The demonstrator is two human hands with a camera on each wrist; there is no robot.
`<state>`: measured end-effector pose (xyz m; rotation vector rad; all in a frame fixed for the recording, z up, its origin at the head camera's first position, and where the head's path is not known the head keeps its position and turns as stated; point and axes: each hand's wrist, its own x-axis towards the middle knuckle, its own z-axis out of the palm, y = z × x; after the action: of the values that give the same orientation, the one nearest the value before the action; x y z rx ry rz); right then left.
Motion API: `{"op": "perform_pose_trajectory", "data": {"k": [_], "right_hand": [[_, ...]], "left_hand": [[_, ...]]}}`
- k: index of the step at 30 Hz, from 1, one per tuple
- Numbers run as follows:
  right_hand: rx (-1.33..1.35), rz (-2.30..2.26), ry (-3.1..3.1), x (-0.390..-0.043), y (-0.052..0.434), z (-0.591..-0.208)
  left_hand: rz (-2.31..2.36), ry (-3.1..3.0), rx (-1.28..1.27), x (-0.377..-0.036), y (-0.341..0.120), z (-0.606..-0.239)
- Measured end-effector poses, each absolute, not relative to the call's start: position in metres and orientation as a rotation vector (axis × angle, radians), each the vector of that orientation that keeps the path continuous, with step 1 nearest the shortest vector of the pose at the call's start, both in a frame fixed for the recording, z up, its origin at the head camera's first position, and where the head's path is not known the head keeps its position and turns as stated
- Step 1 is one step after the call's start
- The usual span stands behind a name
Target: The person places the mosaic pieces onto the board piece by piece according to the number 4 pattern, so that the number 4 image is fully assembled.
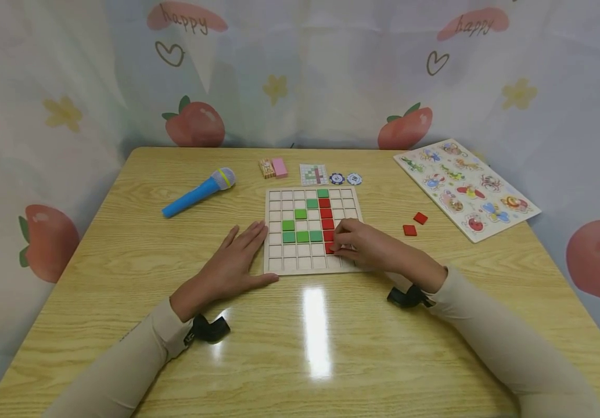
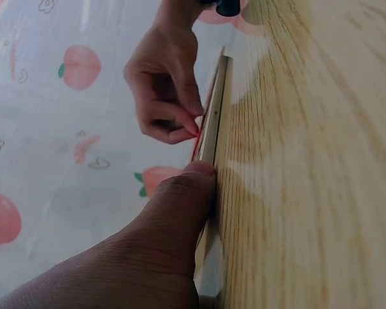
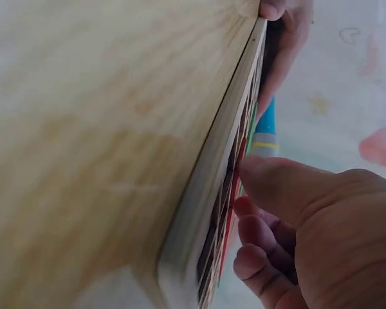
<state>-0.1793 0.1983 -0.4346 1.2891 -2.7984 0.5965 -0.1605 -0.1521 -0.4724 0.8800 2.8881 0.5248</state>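
A wooden grid board (image 1: 289,265) lies on the table between both hands. Green tiles (image 1: 301,214) form a diagonal and a row on it, beside a column of red tiles (image 1: 326,213). At the column's near end, my right hand (image 1: 370,244) pinches a red tile (image 1: 329,248) between thumb and curled fingers, low over its square. The right wrist view has the thumb (image 3: 270,180) right at the red tile. My left hand (image 1: 232,261) rests flat at the board's left edge, fingers spread, its thumb (image 2: 196,170) against the near corner.
Two loose red tiles (image 1: 409,230) lie right of the board. Behind it are a pattern card (image 1: 313,175), two poker chips (image 1: 337,178), a pink block (image 1: 279,168) and a small patterned block (image 1: 266,168). A toy microphone (image 1: 195,196) lies left, an animal puzzle board (image 1: 467,188) right.
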Motion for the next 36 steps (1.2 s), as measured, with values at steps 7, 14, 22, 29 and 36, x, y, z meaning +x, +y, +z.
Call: {"op": "perform_pose_trajectory", "data": {"k": [7,14,22,29,36], "right_hand": [[1.058,0.719,-2.719,-0.172,0.246,-0.427],[0.697,0.718,-2.647,-0.164,0.324,-0.436],[0.573,0.691,-2.816,-0.161,0.353,-0.455],[0.556,0.624,-2.823,-0.161,0.355,-0.462],[0.558,0.640,-2.816,-0.162,0.352,-0.461]], "left_hand": [[0.532,2.886,0.865,-0.160,-0.151,-0.472],[0.526,2.886,0.875,-0.160,-0.152,-0.471],[0.514,2.902,0.880,-0.161,-0.153,-0.476],[0.520,2.897,0.887,-0.161,-0.152,-0.476],[0.509,2.900,0.888,-0.162,-0.152,-0.476]]}}
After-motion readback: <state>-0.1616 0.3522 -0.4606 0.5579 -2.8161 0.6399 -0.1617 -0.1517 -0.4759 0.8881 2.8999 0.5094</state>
